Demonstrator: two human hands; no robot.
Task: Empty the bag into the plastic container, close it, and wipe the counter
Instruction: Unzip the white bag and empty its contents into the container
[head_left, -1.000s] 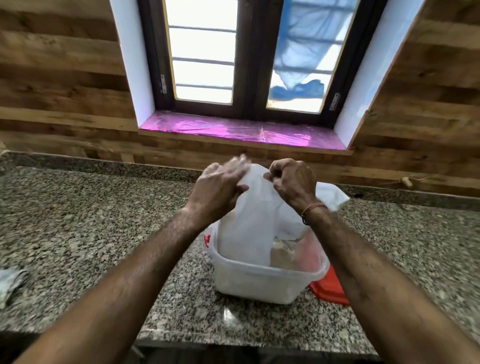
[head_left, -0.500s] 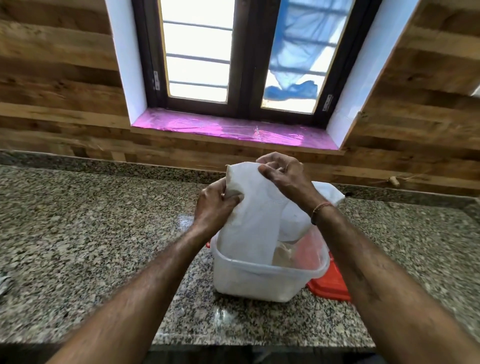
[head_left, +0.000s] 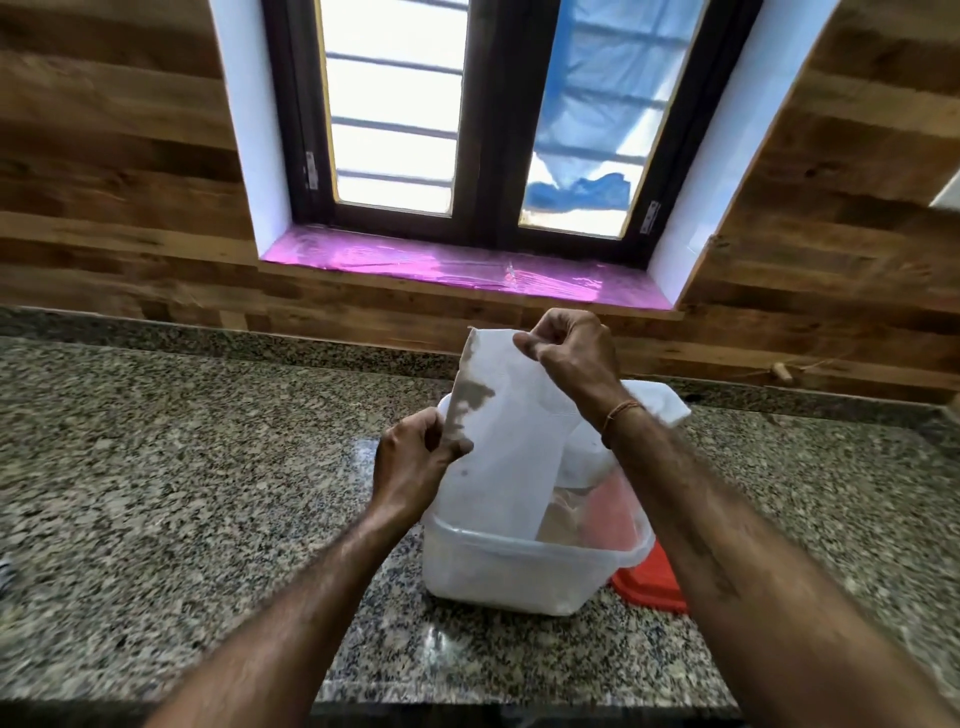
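Note:
A white bag (head_left: 506, 441) hangs upside down, its open end down inside the translucent plastic container (head_left: 498, 569) on the granite counter (head_left: 182, 493). Brownish powder shows through the bag's upper left edge and lies in the container's bottom. My right hand (head_left: 569, 353) pinches the bag's top corner. My left hand (head_left: 415, 462) grips the bag's left edge lower down. The container's red lid (head_left: 652, 584) lies flat on the counter behind its right side, partly hidden.
A second white bag or cloth (head_left: 660, 402) sits behind the container by my right wrist. A wooden wall with a window and a pink-lined sill (head_left: 457, 270) runs behind the counter. The counter's front edge is near me; a grey cloth edge (head_left: 5, 571) peeks in at the left.
My left hand slid down from the bag's top to its left edge while my right hand lifted the top corner higher, stretching the bag out above the container.

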